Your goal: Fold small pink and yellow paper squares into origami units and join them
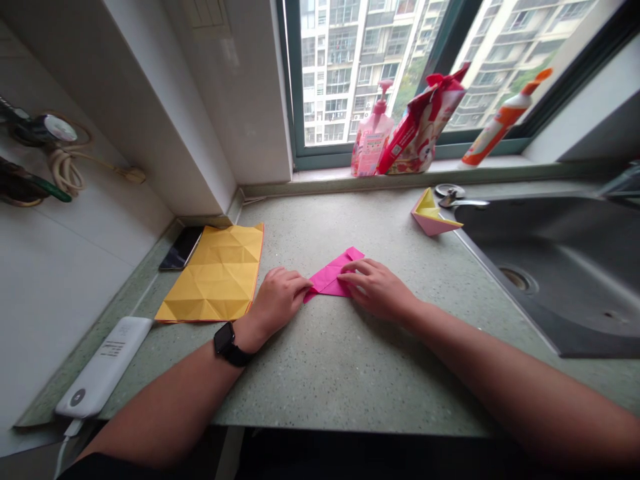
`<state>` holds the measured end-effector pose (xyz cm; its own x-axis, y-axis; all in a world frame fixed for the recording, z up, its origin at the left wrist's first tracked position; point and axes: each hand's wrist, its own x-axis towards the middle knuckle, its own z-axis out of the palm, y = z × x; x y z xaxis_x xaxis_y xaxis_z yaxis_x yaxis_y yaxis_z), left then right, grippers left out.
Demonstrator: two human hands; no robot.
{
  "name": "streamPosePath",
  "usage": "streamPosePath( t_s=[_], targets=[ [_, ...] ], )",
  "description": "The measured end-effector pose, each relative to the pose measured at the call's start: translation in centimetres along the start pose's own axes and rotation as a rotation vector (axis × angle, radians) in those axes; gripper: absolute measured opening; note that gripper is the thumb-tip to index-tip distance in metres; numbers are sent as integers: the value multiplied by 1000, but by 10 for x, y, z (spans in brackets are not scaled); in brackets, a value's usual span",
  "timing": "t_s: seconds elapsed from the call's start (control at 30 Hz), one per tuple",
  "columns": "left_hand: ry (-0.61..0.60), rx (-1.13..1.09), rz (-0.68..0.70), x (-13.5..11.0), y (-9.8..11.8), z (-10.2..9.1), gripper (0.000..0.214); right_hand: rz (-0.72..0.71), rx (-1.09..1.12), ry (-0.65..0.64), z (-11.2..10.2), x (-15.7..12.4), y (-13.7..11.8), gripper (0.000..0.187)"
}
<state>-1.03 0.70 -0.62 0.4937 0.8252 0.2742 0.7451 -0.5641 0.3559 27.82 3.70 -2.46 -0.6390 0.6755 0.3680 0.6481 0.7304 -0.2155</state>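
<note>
A folded piece of pink paper (330, 275) lies on the speckled counter between my hands, with crease lines across it. My left hand (278, 297), a black watch on its wrist, pinches the paper's left corner between thumb and fingers. On the paper's right part rest the fingertips of my right hand (376, 285), fingers bent and partly spread; its thumb is mostly hidden, so I cannot tell if it grips an edge. To the left of my left hand lie creased yellow sheets (214, 272). A folded yellow-and-pink paper boat shape (434, 219) stands at the back right.
A phone (182, 248) and a white power bank (105, 365) with a cable lie along the left edge. The steel sink (565, 280) is at right. A pump bottle (371, 141), a red bag (425, 127) and an orange-white bottle (500, 127) stand on the sill.
</note>
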Motion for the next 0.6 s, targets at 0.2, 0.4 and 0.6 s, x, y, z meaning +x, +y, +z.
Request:
streamPosePath(
  t_s=[0.2, 0.4, 0.6],
  targets=[
    [11, -144, -49, 1, 5, 4, 12, -118, 73, -38, 2, 0, -9, 27],
    [-2, -245, -61, 1, 9, 4, 15, -122, 142, -81, 1, 0, -7, 27],
    [-6, -217, -56, 2, 10, 4, 17, -107, 191, -92, -1, 1, -6, 31]
  ],
)
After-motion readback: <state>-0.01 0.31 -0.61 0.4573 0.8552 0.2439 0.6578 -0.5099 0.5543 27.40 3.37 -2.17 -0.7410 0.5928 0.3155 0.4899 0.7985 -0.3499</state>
